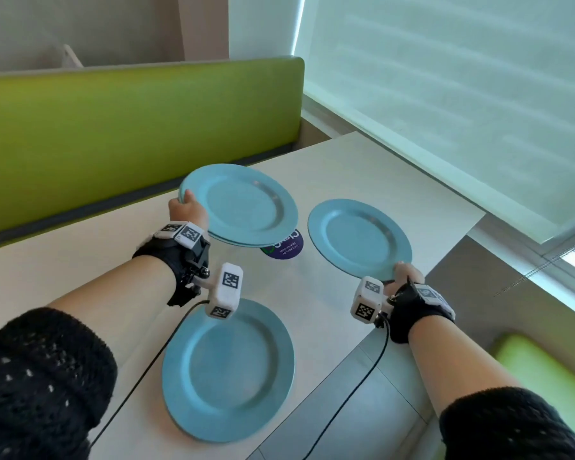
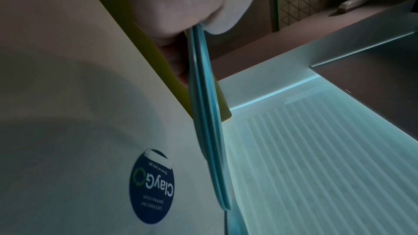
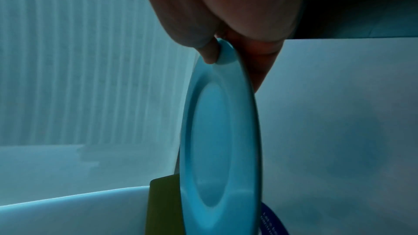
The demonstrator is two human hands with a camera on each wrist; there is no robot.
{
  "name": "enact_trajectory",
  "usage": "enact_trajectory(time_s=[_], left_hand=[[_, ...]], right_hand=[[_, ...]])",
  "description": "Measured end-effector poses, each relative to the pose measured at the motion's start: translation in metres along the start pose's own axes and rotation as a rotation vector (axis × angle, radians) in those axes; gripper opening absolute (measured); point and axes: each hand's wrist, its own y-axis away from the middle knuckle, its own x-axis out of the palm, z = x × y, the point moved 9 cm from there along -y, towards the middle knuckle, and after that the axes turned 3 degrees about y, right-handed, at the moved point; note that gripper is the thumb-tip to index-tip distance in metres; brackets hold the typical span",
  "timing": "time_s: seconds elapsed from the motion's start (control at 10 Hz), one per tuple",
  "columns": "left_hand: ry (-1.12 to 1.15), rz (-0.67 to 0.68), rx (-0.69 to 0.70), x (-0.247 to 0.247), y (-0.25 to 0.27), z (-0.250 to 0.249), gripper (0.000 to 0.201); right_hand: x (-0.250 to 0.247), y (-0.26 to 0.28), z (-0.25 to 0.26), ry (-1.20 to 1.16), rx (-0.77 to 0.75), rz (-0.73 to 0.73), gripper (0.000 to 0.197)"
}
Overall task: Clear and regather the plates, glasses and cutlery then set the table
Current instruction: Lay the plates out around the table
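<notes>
My left hand (image 1: 188, 210) grips a small stack of blue plates (image 1: 243, 204) by its left rim and holds it above the table. The left wrist view shows the stack (image 2: 208, 122) edge-on as two stacked rims, pinched between thumb and fingers (image 2: 178, 67). My right hand (image 1: 407, 273) pinches the near rim of a single blue plate (image 1: 359, 239) over the right side of the table; the right wrist view shows that plate (image 3: 219, 140) with the thumb on top. A third blue plate (image 1: 228, 370) lies flat on the table near me. No glasses or cutlery are in view.
The pale table (image 1: 362, 167) carries a round dark sticker (image 1: 284, 250) partly under the held stack. A green bench back (image 1: 130, 127) runs along the far side, a green seat (image 1: 538, 370) lies at right, and a blinded window (image 1: 462, 78) borders the right edge.
</notes>
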Motion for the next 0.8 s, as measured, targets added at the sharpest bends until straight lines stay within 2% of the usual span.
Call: enact_trajectory(time_s=[0.1,0.2,0.3,0.5,0.6,0.7,0.8], left_hand=[[-0.011,-0.037,-0.01,-0.005,-0.007,0.005,0.049],[-0.023,-0.056,-0.015,-0.006,-0.01,0.011,0.049],[-0.018,-0.053,-0.021,-0.005,-0.01,0.015,0.048],[-0.004,-0.036,-0.025,-0.001,-0.01,0.021,0.049],[-0.005,-0.018,-0.018,0.002,-0.01,0.021,0.049],[-0.008,-0.005,-0.01,0.005,-0.008,0.019,0.05],[0.001,0.007,-0.009,0.008,-0.007,0.018,0.05]], right_hand=[[0.005,-0.018,-0.028,0.059,0.037,0.088,0.022],[0.014,-0.026,-0.054,0.038,0.12,0.146,0.029],[0.019,-0.03,-0.081,-0.195,0.266,0.17,0.03],[0.016,-0.027,-0.091,-0.085,0.293,0.143,0.011],[0.012,-0.027,-0.086,-0.044,0.284,0.1,0.027],[0.013,-0.029,-0.078,0.031,0.291,0.117,0.049],[0.013,-0.033,-0.077,0.089,0.295,0.11,0.039]])
